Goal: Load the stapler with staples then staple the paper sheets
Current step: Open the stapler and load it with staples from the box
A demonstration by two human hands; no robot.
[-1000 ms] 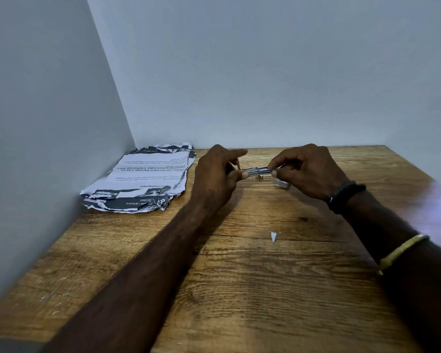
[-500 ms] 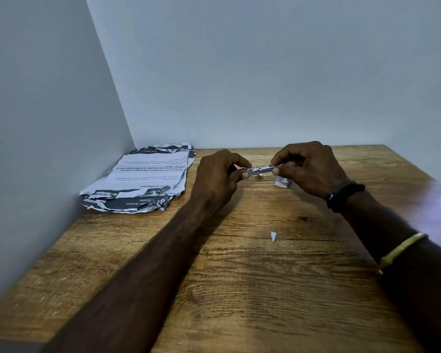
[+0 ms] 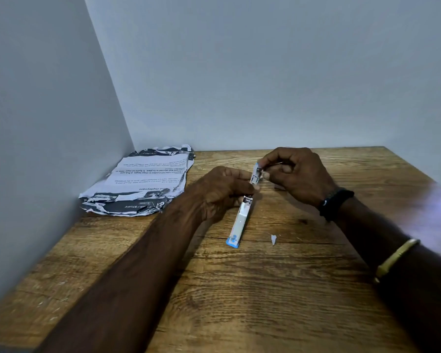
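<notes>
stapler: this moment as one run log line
stapler open, lid toward camera | left hand grips its middle | right hand pinches its far end | paper sheets lie apart, far left

White stapler [image 3: 242, 220] with blue tips, hinged wide open: near arm flat on bench [image 3: 265, 289], pointing toward viewer, far metal arm lifted at hinge. Paper sheets [image 3: 143, 182]: crumpled printed stack, flat in back-left bench corner, well apart.

A bare desk corner: wooden table [image 3: 239, 301] against plain grey walls [image 3: 265, 72], printed paper sheets [image 3: 143, 179].
</notes>
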